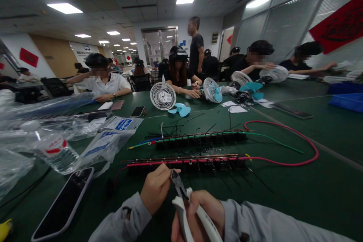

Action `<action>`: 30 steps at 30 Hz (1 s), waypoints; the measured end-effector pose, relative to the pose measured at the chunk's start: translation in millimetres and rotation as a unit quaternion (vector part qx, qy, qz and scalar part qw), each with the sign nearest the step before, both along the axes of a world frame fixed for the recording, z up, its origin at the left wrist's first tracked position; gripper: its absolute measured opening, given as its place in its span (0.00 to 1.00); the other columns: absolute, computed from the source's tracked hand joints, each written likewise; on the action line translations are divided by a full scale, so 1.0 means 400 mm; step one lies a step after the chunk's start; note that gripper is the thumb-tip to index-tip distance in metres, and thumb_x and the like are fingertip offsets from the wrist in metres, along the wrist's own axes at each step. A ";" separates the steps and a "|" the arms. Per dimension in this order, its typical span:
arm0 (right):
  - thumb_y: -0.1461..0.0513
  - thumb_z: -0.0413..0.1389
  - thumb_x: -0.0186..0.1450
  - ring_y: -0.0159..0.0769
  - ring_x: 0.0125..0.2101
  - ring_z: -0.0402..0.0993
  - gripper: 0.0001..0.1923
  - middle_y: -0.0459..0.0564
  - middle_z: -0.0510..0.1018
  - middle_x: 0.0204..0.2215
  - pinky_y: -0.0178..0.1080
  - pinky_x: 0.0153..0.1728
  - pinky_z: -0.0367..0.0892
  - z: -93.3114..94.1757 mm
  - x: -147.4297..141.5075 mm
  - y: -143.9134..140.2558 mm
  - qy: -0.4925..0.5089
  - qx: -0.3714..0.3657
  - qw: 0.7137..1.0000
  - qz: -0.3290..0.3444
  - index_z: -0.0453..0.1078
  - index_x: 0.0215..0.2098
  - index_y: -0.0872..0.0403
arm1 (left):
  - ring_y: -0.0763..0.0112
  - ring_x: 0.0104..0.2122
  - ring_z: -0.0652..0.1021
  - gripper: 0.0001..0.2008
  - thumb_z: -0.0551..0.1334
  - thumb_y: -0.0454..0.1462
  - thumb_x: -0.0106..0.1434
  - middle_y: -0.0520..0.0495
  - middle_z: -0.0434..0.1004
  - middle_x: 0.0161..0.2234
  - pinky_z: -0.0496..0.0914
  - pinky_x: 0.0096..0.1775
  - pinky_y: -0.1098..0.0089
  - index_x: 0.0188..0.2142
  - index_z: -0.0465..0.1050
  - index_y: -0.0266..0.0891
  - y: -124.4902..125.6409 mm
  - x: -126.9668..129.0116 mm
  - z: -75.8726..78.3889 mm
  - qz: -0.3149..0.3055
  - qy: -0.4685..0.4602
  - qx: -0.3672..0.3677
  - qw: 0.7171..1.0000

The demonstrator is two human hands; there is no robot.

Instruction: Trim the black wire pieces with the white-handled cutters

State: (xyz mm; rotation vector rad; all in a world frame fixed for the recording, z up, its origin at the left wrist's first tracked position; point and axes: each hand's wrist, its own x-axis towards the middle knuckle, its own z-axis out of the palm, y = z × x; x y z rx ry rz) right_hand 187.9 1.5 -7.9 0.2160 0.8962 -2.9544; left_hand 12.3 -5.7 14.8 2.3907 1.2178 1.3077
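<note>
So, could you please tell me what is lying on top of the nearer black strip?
A red wire and thin rods run along the nearer black strip. Its left end is hidden behind the left hand, near the cutters.

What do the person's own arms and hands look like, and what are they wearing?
Both arms wear long, light grey fabric sleeves that reach to the wrists, a little wrinkled. The left hand and right hand are bare: no gloves show, and no rings, watch or markings are visible on the fingers.
</note>
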 end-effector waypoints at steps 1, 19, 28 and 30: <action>0.54 0.40 0.43 0.33 0.19 0.65 0.33 0.56 0.73 0.23 0.34 0.23 0.54 0.001 0.000 0.001 0.000 0.000 1.000 0.004 0.68 0.38 0.68 | 0.73 0.25 0.70 0.16 0.48 0.30 0.65 0.47 0.68 0.27 0.65 0.27 0.73 0.46 0.72 0.36 0.000 0.000 0.000 0.002 0.001 0.001 1.000; 0.53 0.44 0.48 0.39 0.26 0.70 0.21 0.57 0.73 0.23 0.40 0.31 0.59 0.004 -0.007 -0.007 0.045 0.001 0.998 -0.036 0.67 0.27 0.63 | 0.70 0.28 0.71 0.15 0.50 0.32 0.65 0.46 0.69 0.27 0.66 0.30 0.72 0.47 0.72 0.37 0.002 0.000 -0.003 0.015 -0.002 -0.017 1.000; 0.54 0.44 0.49 0.34 0.16 0.65 0.17 0.49 0.66 0.15 0.35 0.19 0.57 0.022 -0.001 -0.013 -0.011 0.042 0.997 -0.057 0.65 0.25 0.59 | 0.71 0.28 0.71 0.16 0.49 0.31 0.65 0.46 0.67 0.28 0.65 0.29 0.72 0.46 0.72 0.37 -0.001 0.000 -0.005 0.008 -0.011 -0.031 0.999; 0.54 0.44 0.48 0.33 0.15 0.65 0.17 0.49 0.65 0.14 0.34 0.17 0.56 0.028 -0.002 -0.017 -0.040 0.053 0.995 -0.068 0.65 0.23 0.59 | 0.71 0.28 0.71 0.16 0.49 0.31 0.65 0.46 0.67 0.28 0.65 0.29 0.72 0.46 0.72 0.37 -0.002 0.001 -0.003 0.010 -0.012 -0.028 0.999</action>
